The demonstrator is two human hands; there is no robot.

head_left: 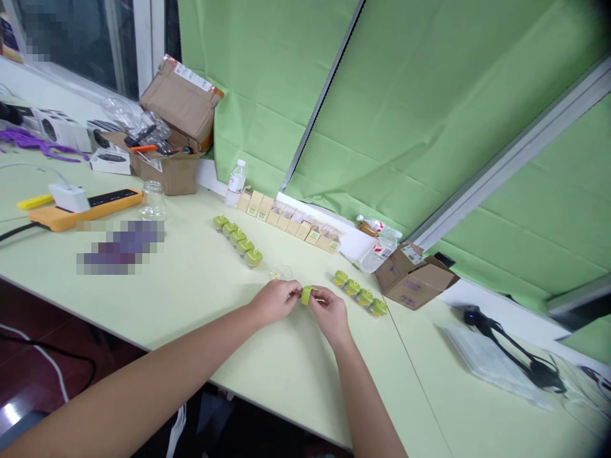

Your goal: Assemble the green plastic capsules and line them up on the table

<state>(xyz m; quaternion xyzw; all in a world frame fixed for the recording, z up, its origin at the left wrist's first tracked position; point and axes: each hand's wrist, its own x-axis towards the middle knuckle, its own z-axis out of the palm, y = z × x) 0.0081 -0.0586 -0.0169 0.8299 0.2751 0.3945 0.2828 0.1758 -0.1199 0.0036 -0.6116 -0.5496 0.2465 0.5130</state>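
Observation:
Over the middle of the table, my right hand [329, 312] pinches a small green lid [307, 295] by its right side. My left hand [277, 300] is closed at the left edge of the lid, thumb and forefinger pressed together; what lies between them is too small to make out. Just behind my left hand stands a small clear cup [282, 272], partly hidden by the fingers. To the left, a row of small clear cups with green lids [237, 238] runs diagonally. Beyond my right hand is a similar row of green-lidded cups [359, 292].
Small tan boxes [289, 219] line the back edge beside an upright bottle [235, 184]. Bottles [379, 251] lie near an open carton [413, 277] at right. Leftward are a glass jar [153, 200], an orange power strip [95, 210] and a filled cardboard box [174, 172].

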